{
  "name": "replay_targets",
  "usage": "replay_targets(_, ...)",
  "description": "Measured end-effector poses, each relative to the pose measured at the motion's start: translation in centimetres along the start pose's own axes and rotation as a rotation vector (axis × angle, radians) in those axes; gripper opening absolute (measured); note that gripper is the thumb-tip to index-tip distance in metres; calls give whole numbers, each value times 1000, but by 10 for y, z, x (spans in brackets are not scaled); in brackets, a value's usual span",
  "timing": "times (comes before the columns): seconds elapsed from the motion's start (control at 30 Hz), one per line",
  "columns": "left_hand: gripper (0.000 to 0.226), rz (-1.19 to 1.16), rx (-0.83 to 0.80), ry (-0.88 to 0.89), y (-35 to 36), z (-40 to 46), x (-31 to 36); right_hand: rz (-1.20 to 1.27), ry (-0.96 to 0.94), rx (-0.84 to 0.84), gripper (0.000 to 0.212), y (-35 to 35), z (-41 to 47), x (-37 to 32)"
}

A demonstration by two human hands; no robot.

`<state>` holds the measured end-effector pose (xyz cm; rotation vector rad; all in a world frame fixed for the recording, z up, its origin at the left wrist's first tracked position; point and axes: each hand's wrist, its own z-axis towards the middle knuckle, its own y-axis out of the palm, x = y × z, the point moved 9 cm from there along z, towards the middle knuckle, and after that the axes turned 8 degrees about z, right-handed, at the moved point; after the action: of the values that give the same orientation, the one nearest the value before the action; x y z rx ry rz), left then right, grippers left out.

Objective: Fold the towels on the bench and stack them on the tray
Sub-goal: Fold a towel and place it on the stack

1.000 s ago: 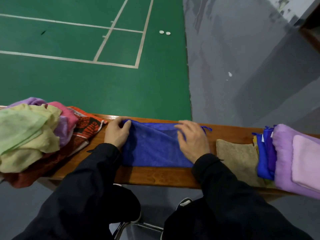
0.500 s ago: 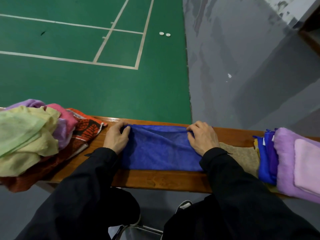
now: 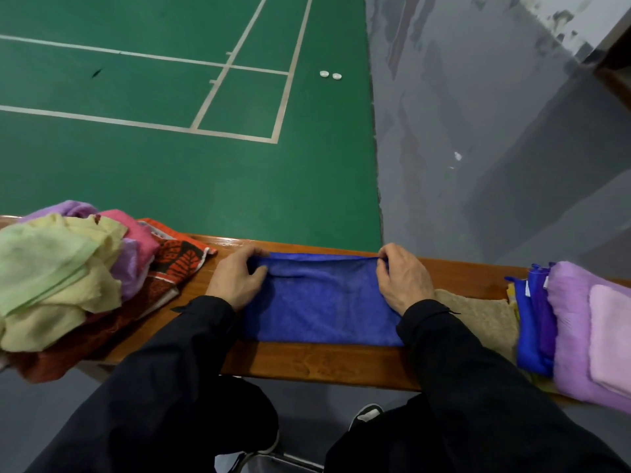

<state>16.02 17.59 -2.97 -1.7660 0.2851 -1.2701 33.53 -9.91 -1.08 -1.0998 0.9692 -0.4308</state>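
Head view: both hands' fingers (image 3: 254,273) pinch blue towel (image 3: 321,302) far corners.

Worktop (image 3: 321,361): varnished wood, glossy, grain visible | blue towel (image 3: 321,305): matt cloth, fine nap | tan towel (image 3: 485,315): coarse terry, rough | lilac towel (image 3: 570,322): soft ribbed cloth | court floor (image 3: 191,186): smooth green, matt | sleeves (image 3: 478,387): black matt fabric

Cut off at right edge: folded lilac and pink towel stack (image 3: 594,336); tray beneath hidden. Crumpled pale-green and yellow towel heap (image 3: 51,278) cropped at left.
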Motion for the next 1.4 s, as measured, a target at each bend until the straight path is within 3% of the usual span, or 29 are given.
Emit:
replay_targets(0.27,12,44,192,7,-11,10,9,71,43,154,6,7,-4,9)
replay_targets(0.47,12,259,348,60,-2,17,6,29,35,191,14,12,-1,13)
replay_targets(0.63,18,302,366,83,3,23,7,41,68,243,14,12,5,21)
replay_targets(0.77,50,-6,299,69,3,17,-1,104,118,218,15,13,3,26)
replay_targets(0.87,58,-190,297,56,-8,14,-10,133,139,199,14,14,2,30)
replay_targets(1.0,56,298,356,327,8,-16,56,124,140,176,15,14,5,26)
replay_targets(1.07,61,494,203,383,52,-27,80,111,161,164,17,16,5,28)
replay_targets(1.13,74,624,35,323,86,-30,79,141,147,158,20,18,5,29)
replay_targets(1.27,81,723,-51,291,99,-29,71,443,288,53,47,4,14,35)
replay_targets(1.3,81,730,-47,288,98,-29,70,480,292,96,54,-9,14,30)
replay_targets(1.4,81,737,-66,255,98,-37,67,354,52,252,60,-43,-7,-20)
